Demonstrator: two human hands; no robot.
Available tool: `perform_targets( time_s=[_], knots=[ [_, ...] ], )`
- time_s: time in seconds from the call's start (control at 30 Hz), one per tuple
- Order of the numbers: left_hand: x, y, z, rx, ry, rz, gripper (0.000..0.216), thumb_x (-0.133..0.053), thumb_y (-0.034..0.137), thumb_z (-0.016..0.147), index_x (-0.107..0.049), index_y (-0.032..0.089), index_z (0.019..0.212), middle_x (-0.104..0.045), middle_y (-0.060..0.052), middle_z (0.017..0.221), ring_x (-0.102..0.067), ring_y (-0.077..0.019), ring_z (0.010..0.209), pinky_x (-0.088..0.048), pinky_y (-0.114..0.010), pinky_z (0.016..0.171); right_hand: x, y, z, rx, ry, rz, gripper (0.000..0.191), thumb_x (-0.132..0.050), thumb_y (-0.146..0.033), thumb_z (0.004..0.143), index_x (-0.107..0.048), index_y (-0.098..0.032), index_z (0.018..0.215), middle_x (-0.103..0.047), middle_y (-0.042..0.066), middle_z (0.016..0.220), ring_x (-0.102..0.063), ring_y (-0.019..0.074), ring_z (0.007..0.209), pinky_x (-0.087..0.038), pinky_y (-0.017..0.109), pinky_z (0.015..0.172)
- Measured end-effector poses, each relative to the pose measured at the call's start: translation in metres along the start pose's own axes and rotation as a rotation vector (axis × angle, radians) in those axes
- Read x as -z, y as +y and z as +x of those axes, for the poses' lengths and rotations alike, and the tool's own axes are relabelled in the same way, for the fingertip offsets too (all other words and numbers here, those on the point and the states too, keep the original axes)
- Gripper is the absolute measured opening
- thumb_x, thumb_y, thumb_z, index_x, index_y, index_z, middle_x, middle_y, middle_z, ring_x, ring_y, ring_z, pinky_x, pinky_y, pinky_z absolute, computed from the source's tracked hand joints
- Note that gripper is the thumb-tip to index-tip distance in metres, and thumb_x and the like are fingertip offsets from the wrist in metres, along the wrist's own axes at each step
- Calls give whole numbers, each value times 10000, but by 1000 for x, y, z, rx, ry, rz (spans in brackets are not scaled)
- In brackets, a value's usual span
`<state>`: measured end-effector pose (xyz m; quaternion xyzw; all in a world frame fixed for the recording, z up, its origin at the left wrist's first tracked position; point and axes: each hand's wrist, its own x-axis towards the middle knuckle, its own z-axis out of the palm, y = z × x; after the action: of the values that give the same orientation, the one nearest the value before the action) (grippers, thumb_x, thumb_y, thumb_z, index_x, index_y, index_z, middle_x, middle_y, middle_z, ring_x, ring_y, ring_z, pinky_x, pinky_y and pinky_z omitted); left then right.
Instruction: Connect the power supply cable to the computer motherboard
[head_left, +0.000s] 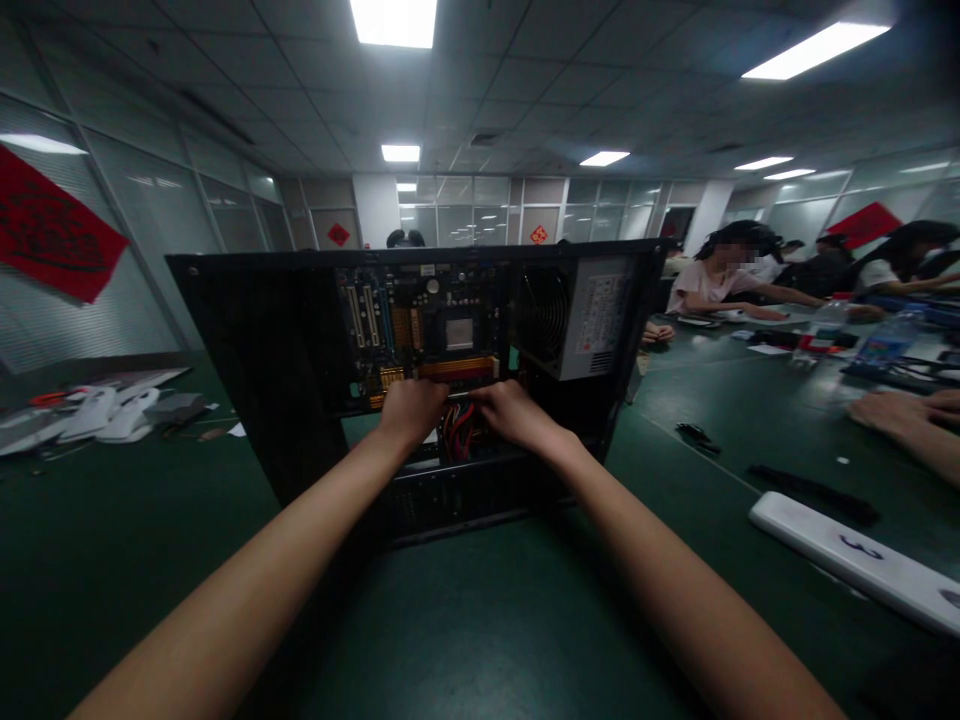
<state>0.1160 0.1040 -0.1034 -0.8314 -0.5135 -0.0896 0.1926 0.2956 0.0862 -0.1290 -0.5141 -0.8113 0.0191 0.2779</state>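
Observation:
An open black computer case (247, 350) lies on the green table (465, 620) in front of me, its motherboard (420, 330) and grey power supply (592, 315) exposed. Both my hands reach inside at the board's near edge. My left hand (411, 408) is curled, fingers pressed down by the orange slots. My right hand (510, 412) is curled too, just right of a bundle of red and coloured cables (459, 430). The fingertips of both hands are hidden, so what they hold does not show.
A white numbered strip (855, 560) and black parts (810, 490) lie on the table at right. Another person's hand (900, 412) rests at the right edge; people sit at the far right. White and grey panels (97, 415) are piled at left.

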Motion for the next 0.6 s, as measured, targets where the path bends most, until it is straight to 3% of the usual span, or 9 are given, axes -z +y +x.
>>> perform_targets(
  time_s=[0.27, 0.6],
  knots=[
    [-4, -1, 2, 14, -12, -29, 326, -521, 342, 913, -754, 159, 1048, -741, -203, 971, -699, -367, 973, -536, -439, 795, -2, 3, 0, 20, 54, 56, 315, -598, -80, 878, -737, -144, 1153, -727, 104, 1152, -688, 239, 1090, -496, 275, 951],
    [-15, -13, -3, 40, -40, -162, 357, -466, 349, 915, -723, 335, 1162, -764, -49, 1062, -703, -275, 1006, -550, -355, 802, 1, 1, -4, 23, 71, 22, 246, -601, -118, 901, -758, -147, 1089, -746, 108, 1097, -709, 233, 1028, -501, 268, 900]
  ],
)
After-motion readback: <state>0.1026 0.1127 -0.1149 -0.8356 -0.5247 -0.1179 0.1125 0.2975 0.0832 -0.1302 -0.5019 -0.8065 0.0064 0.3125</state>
